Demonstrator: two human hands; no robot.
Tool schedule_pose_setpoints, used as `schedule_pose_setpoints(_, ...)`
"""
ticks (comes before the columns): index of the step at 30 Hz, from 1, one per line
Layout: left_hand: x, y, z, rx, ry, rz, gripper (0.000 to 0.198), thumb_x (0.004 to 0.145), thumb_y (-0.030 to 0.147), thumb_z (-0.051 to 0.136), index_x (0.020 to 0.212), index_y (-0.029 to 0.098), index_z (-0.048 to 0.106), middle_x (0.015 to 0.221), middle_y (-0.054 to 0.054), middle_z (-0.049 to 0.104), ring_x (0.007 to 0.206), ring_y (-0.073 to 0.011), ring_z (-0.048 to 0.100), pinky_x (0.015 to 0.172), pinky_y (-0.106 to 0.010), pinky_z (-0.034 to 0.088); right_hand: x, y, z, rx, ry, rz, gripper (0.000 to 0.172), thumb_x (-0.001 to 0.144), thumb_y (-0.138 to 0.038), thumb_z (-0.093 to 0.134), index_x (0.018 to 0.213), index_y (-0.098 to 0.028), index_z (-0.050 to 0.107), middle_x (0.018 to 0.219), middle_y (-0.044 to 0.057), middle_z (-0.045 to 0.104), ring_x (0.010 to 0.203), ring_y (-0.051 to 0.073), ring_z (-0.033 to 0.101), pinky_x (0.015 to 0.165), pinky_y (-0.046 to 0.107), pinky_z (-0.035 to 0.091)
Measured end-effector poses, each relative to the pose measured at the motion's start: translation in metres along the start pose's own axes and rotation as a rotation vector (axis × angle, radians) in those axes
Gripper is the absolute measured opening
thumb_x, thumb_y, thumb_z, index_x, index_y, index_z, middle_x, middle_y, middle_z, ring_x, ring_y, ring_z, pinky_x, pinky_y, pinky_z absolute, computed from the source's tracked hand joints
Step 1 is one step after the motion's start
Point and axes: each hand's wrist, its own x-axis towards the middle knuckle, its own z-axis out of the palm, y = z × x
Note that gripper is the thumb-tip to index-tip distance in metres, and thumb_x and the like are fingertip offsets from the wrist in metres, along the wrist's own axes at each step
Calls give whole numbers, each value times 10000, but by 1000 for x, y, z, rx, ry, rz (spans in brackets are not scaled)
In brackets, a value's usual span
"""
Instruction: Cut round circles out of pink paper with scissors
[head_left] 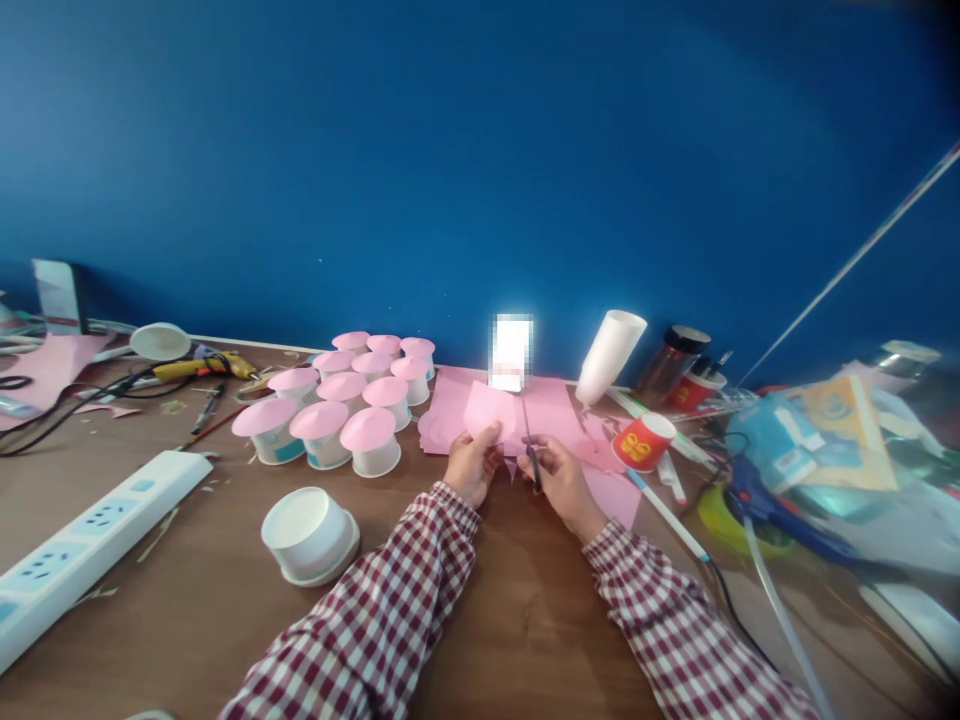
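Left hand (471, 465) grip pinches pink paper piece (489, 410), held above the bench (187, 600) so its edge meets the scissors (529, 440). Right hand (562, 480) grip closed round scissors' handles, blades upright.

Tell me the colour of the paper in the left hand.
Pink paper, clearest in the head view.

From my feed I see a power strip (82, 540) far left, pink-topped cups (345, 405) bunched near the blue wall (450, 150), one white cup (309, 535) upside down in front, and a red cup (643, 440) tipped over on the right.
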Motion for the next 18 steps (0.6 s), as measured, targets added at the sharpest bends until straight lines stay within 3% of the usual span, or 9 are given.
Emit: schedule_pose_setpoints(18, 7, -5, -2, -10, -16, 54, 226, 609, 160, 769, 772, 101, 623, 705, -29, 645, 561, -76, 581, 467, -156, 464, 0, 0, 0, -30, -65, 75, 450, 757, -428, 635, 1114, -156, 608, 659, -3, 571, 553, 116, 530, 403, 187, 372)
